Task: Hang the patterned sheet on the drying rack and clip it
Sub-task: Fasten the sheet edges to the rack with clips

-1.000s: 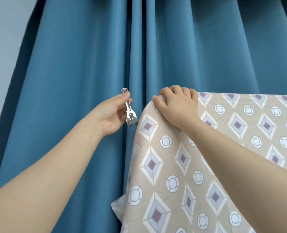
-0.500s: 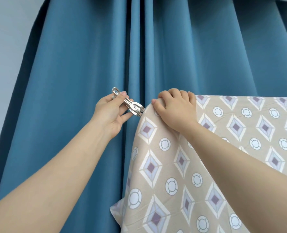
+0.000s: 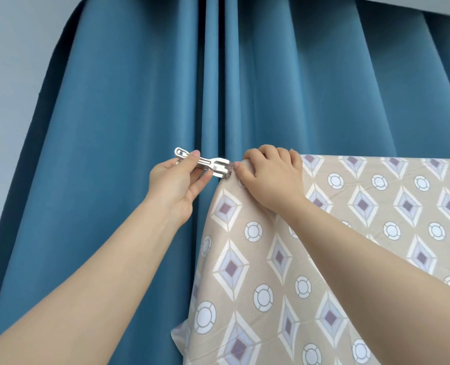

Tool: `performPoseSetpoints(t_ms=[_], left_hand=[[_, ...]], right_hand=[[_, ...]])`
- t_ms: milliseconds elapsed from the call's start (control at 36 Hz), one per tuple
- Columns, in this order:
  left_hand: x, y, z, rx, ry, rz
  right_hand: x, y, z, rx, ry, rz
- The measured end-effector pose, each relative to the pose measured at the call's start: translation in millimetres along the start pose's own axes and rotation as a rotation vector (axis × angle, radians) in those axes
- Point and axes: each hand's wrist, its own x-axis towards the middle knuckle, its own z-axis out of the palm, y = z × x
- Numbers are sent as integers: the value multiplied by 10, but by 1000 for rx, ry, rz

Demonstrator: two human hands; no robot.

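The metal clip [image 3: 208, 164] lies almost level, its long axis running left to right, handle loop to the left and mouth to the right, touching the top left corner of the patterned sheet [image 3: 324, 259]. The left hand [image 3: 178, 184] pinches the clip's handles between thumb and fingers. The right hand [image 3: 270, 180] curls over the sheet's top edge, fingers pressed together, gripping the fold just right of the clip. The sheet's left edge drops down and leftward, free. The blue curtain [image 3: 113, 154] hangs behind, leaving open room left of the corner.
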Motion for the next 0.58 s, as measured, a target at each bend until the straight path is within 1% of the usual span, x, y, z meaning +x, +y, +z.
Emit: performPoseSetpoints(t_ms=[83, 194, 306, 500, 583], left_hand=[[37, -17, -27, 70, 25, 84], [50, -43, -84, 151, -43, 60], [32, -20, -113, 119, -75, 23], [-51, -14, -132, 84, -188, 78], [-72, -16, -127, 95, -210, 97]], right_hand=[[-6, 30, -13, 7, -6, -5], [-15, 65, -18, 1, -7, 0], [-20, 64, -10, -6, -13, 1], [-18, 6, 12, -24, 0, -8], [-18, 11, 4, -28, 0, -7]])
